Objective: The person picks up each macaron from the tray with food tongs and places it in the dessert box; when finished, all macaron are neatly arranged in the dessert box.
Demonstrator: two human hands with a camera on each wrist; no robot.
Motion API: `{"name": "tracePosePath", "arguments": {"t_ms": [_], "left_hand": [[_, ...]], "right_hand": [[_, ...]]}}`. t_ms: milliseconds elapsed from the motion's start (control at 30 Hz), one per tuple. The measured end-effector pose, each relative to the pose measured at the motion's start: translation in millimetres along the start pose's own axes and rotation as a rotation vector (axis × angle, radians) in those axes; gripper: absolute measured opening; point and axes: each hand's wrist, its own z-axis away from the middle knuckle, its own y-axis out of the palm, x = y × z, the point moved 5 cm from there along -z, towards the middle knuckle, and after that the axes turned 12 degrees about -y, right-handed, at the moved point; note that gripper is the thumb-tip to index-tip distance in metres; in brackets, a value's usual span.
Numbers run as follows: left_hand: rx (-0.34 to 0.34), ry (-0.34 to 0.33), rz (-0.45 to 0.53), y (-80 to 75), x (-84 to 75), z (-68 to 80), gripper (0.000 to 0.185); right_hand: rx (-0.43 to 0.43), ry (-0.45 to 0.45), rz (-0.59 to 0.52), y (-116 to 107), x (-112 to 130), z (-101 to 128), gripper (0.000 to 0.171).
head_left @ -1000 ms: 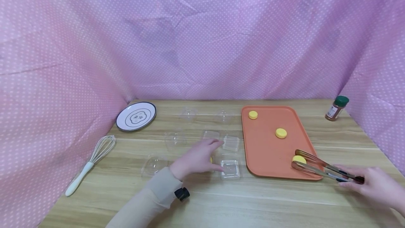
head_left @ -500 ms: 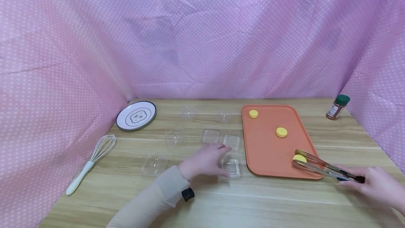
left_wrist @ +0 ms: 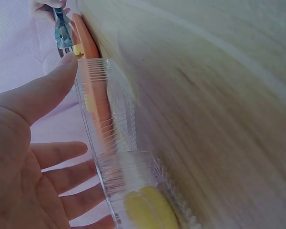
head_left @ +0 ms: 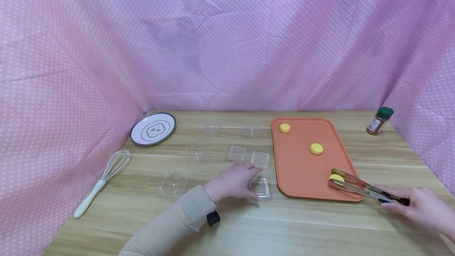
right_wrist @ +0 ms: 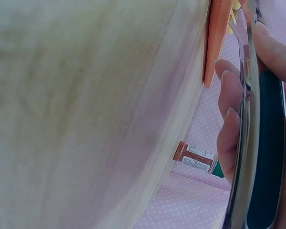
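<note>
My right hand (head_left: 417,208) grips metal tongs (head_left: 373,190), whose tips lie on either side of a yellow macaron (head_left: 336,177) at the tray's near right corner. Two more yellow macarons, one mid-tray (head_left: 316,148) and one far left (head_left: 284,128), sit on the orange tray (head_left: 302,177). Left of it, my left hand (head_left: 232,181) reaches over a clear plastic box (head_left: 262,188), thumb and fingers spread along its edge; whether they touch it I cannot tell. In the left wrist view a yellow macaron (left_wrist: 150,207) lies in one clear compartment, hidden by the hand in the head view.
More clear compartments (head_left: 237,153) and domed clear lids (head_left: 175,184) spread leftward and behind. A white plate (head_left: 153,129) and a whisk (head_left: 103,183) lie on the left. A green-capped spice jar (head_left: 379,121) stands back right. Pink dotted cloth (head_left: 227,42) surrounds the wooden table.
My left hand has shifted right, from the neighbouring compartment to the near right one, slowing in the last half second. The right hand and tongs stay put around the macaron.
</note>
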Motion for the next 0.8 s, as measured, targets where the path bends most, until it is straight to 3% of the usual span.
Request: {"name": "tracePosePath", "arguments": {"t_ms": [333, 800], "left_hand": [[-0.005, 0.040, 0.014, 3.2, 2.0, -1.7, 0.082], [0.005, 0.040, 0.082, 6.5, 4.6, -4.1, 0.081]], "right_hand": [[-0.007, -0.015, -0.003, 1.5, 0.5, 0.0, 0.045], [-0.071, -0.051, -0.023, -2.0, 5.3, -3.0, 0.043]]}}
